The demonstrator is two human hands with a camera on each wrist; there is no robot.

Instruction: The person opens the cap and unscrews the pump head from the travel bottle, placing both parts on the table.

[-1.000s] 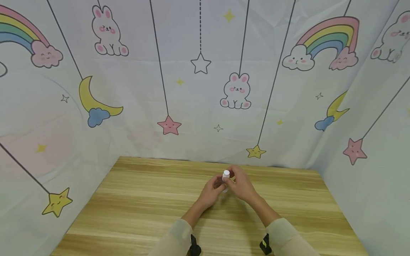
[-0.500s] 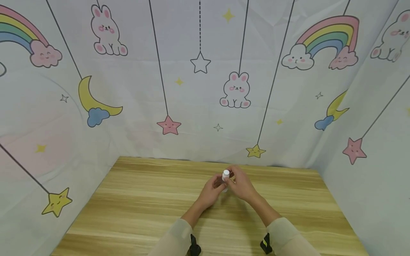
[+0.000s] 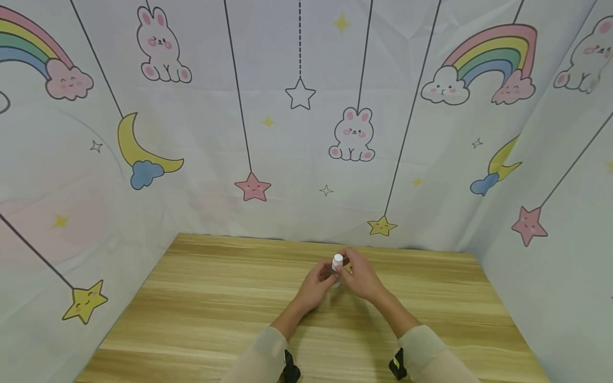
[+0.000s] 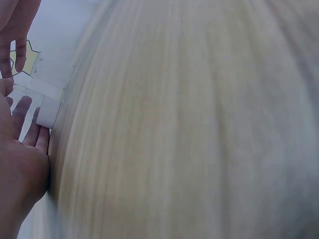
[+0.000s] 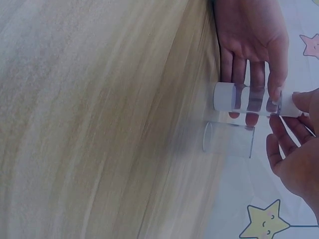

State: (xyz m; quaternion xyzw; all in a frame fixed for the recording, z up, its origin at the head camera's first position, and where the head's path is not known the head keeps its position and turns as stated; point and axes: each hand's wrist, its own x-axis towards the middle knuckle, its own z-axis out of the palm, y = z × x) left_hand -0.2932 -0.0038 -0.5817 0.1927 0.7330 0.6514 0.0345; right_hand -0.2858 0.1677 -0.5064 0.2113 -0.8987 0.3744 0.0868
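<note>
A small clear bottle (image 5: 249,98) with a white base and a white top (image 3: 338,258) stands upright on the wooden table (image 3: 230,298). My left hand (image 3: 313,287) holds its see-through body, the thumb in front and the fingers behind. My right hand (image 3: 362,276) pinches the white top between thumb and fingers. In the left wrist view the white base (image 4: 48,112) shows beside the left hand's fingers, close to the tabletop. Next to the bottle, on the right hand's side, stands an empty clear cylinder (image 5: 229,139), like a transparent cup or cover.
Behind the table hangs a white cloth (image 3: 297,213) printed with rabbits, stars and rainbows, and it also covers both sides. Black straps (image 3: 290,367) hang at the sleeve cuffs. Both hands work near the table's back edge.
</note>
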